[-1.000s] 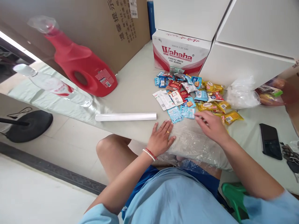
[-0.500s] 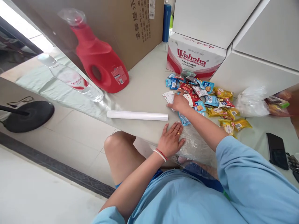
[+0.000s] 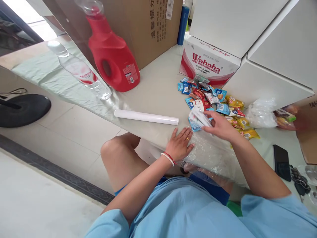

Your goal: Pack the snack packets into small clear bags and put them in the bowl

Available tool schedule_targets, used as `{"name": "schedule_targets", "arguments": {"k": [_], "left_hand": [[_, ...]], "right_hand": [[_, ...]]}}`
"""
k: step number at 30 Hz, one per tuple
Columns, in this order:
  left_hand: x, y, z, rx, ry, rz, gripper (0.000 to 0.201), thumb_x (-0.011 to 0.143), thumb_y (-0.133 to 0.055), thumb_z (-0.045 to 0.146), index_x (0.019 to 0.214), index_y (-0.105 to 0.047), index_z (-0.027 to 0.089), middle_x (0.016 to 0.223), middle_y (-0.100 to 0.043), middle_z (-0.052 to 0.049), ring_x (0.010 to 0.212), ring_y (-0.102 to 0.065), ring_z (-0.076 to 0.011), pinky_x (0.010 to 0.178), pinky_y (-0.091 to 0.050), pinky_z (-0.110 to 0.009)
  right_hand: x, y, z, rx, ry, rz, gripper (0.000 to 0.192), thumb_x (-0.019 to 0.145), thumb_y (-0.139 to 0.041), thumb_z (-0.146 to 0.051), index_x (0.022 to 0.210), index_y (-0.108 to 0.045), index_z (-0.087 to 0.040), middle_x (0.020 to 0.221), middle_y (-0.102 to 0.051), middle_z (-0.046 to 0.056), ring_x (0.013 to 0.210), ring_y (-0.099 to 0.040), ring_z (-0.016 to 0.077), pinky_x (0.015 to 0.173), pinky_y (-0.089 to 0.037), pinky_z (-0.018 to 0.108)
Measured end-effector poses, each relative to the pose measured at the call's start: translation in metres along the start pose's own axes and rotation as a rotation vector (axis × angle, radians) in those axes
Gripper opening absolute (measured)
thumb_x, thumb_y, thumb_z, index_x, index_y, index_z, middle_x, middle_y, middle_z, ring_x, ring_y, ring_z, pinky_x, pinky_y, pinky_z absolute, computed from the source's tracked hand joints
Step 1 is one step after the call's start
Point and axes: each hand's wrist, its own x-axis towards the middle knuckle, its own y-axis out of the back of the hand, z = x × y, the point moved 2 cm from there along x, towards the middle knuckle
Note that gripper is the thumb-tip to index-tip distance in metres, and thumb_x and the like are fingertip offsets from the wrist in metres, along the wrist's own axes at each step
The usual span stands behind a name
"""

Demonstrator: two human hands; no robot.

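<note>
My left hand (image 3: 180, 143) lies flat on the table edge, fingers spread, by the near side of a clear plastic bag (image 3: 210, 152). My right hand (image 3: 219, 125) is closed on a white snack packet (image 3: 199, 117), blurred by motion, held just over the front of a snack pile. Under it shows a light-blue packet (image 3: 194, 125). The pile holds several small packets: red ones (image 3: 197, 93), blue ones (image 3: 220, 94) and yellow ones (image 3: 234, 101). A white roll (image 3: 146, 117) lies left of my left hand.
A red jug (image 3: 115, 56) and a water bottle (image 3: 80, 72) stand at the left before a large cardboard box (image 3: 138, 29). Behind the pile is a Wahaha carton (image 3: 209, 62). To the right are a white plastic bag (image 3: 262, 112), a phone (image 3: 281, 162) and keys (image 3: 299, 181).
My right hand has come back from the pile's left side toward me and to the right, lifting the white packet. My left hand stays in place. The view has shifted slightly.
</note>
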Motion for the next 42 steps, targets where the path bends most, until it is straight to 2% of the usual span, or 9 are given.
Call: {"name": "schedule_targets", "arguments": {"k": [4, 7, 13, 18, 22, 32, 35, 39, 42], "left_hand": [[0.001, 0.000, 0.000, 0.021, 0.010, -0.008, 0.056, 0.108, -0.031, 0.043, 0.159, -0.042, 0.022, 0.168, -0.040, -0.007, 0.156, -0.035, -0.0244, 0.130, -0.019, -0.057], [0.002, 0.000, 0.001, 0.043, 0.010, -0.020, 0.055, 0.108, -0.029, 0.036, 0.160, -0.041, 0.020, 0.168, -0.039, -0.007, 0.156, -0.035, -0.0237, 0.129, -0.020, -0.057], [0.003, 0.000, 0.002, 0.092, 0.014, -0.040, 0.056, 0.108, -0.029, 0.034, 0.161, -0.039, 0.020, 0.168, -0.038, -0.007, 0.156, -0.035, -0.0239, 0.129, -0.022, -0.058], [0.004, 0.001, 0.003, 0.108, 0.036, -0.046, 0.056, 0.107, -0.032, 0.035, 0.161, -0.039, 0.023, 0.167, -0.040, -0.007, 0.155, -0.037, -0.0255, 0.128, -0.024, -0.059], [0.005, 0.000, 0.003, 0.115, 0.037, -0.049, 0.057, 0.107, -0.032, 0.035, 0.162, -0.039, 0.022, 0.167, -0.040, -0.008, 0.155, -0.037, -0.0254, 0.128, -0.023, -0.059], [0.005, -0.003, 0.002, 0.127, 0.030, -0.070, 0.058, 0.107, -0.032, 0.037, 0.162, -0.037, 0.020, 0.168, -0.038, -0.010, 0.156, -0.036, -0.0261, 0.128, -0.022, -0.060], [0.004, 0.002, -0.005, 0.060, 0.042, -0.067, 0.061, 0.106, -0.035, 0.041, 0.164, -0.033, 0.020, 0.170, -0.032, -0.012, 0.157, -0.033, -0.0286, 0.127, -0.024, -0.060], [-0.008, 0.027, -0.025, -0.123, -0.020, -0.013, 0.064, 0.101, -0.036, 0.025, 0.165, -0.031, 0.025, 0.171, -0.031, -0.007, 0.160, -0.028, -0.0246, 0.128, -0.029, -0.053], [-0.028, 0.047, -0.038, -0.142, -0.192, -0.112, 0.086, 0.082, -0.039, 0.005, 0.164, -0.034, 0.033, 0.166, -0.043, 0.000, 0.158, -0.032, -0.0214, 0.130, -0.027, -0.052]], "right_hand": [[-0.074, -0.015, 0.025, -0.092, -0.006, -0.152, 0.063, 0.085, -0.069, -0.033, 0.144, -0.054, -0.021, 0.128, -0.064, 0.011, 0.105, -0.066, 0.0265, 0.083, -0.053, 0.036], [-0.098, -0.039, 0.035, -0.185, -0.068, -0.221, 0.064, 0.088, -0.068, -0.031, 0.149, -0.051, -0.023, 0.134, -0.061, 0.012, 0.108, -0.067, 0.0275, 0.084, -0.053, 0.035], [-0.101, -0.051, 0.034, -0.193, -0.107, -0.207, 0.057, 0.096, -0.064, -0.037, 0.149, -0.050, -0.023, 0.141, -0.058, 0.012, 0.117, -0.067, 0.0288, 0.087, -0.052, 0.035], [-0.100, -0.053, 0.021, -0.284, -0.151, -0.187, 0.051, 0.099, -0.060, -0.043, 0.145, -0.052, -0.022, 0.132, -0.062, 0.015, 0.109, -0.069, 0.0293, 0.081, -0.051, 0.034], [-0.100, -0.059, 0.017, -0.320, -0.173, -0.179, 0.054, 0.099, -0.060, -0.042, 0.148, -0.048, -0.022, 0.138, -0.060, 0.016, 0.107, -0.069, 0.0293, 0.079, -0.051, 0.034], [-0.111, -0.056, 0.019, -0.295, -0.157, -0.187, 0.055, 0.100, -0.058, -0.039, 0.150, -0.047, -0.018, 0.140, -0.057, 0.018, 0.106, -0.070, 0.0312, 0.081, -0.055, 0.038], [-0.117, -0.051, 0.027, -0.194, -0.120, -0.130, 0.058, 0.099, -0.061, -0.044, 0.150, -0.048, -0.022, 0.147, -0.053, 0.016, 0.112, -0.069, 0.0317, 0.086, -0.057, 0.040], [-0.158, -0.025, 0.043, 0.073, 0.051, 0.053, 0.059, 0.101, -0.056, -0.050, 0.155, -0.044, -0.028, 0.152, -0.050, 0.013, 0.132, -0.059, 0.0301, 0.103, -0.055, 0.044], [-0.207, -0.019, 0.047, 0.125, 0.206, -0.002, 0.077, 0.094, -0.069, -0.054, 0.160, -0.037, -0.031, 0.157, -0.047, 0.013, 0.143, -0.049, 0.0315, 0.113, -0.049, 0.046]]}}
